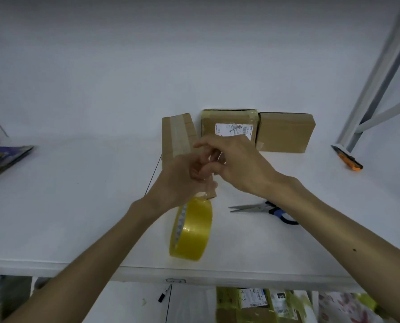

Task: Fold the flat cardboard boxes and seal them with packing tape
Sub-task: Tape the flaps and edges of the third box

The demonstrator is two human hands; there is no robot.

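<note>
Packing tape [192,229] strand pinched in left hand [182,180] grip; right hand [238,164] grip blurred, cannot tell. Sealing step; next likely needs scissors [264,209].

- A flat white tabletop [54,206] is spanning the view.
- A plain pale wall [147,54] is rising behind it.
- A grey metal frame [380,78] is standing at its right end.

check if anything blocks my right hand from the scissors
Nothing visible does. The scissors lie on the table just nearer than the right hand; the tape roll stands to their left.
</note>
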